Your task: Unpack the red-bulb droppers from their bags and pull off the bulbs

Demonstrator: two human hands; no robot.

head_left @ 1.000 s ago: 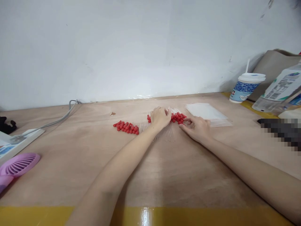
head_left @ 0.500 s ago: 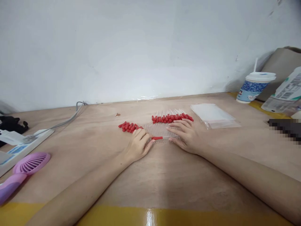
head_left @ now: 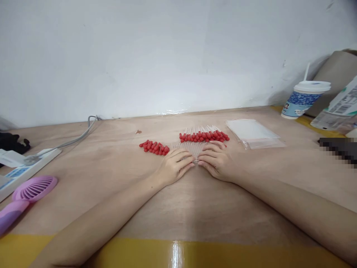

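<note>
My left hand point(head_left: 178, 166) and my right hand point(head_left: 216, 160) face each other at the centre, fingertips a short gap apart. Both sets of fingers are bent over a clear thin stick lying between them; the fingers cover most of it. Under and behind them lies a row of clear sticks point(head_left: 192, 147). A heap of red tips point(head_left: 154, 147) sits beside my left fingers. Several white sticks with red ends point(head_left: 203, 136) lie in a row just beyond my right fingers.
Clear flat bags point(head_left: 252, 132) lie right of the sticks. Further right stand a lidded cup with a straw point(head_left: 305, 98) and a plastic container point(head_left: 331, 119). A power strip point(head_left: 25, 171) and a pink-purple fan point(head_left: 35, 188) are at the left.
My left hand has moved right, closer to my right hand. The single red piece that showed between my hands is out of sight. The view has shifted slightly.
</note>
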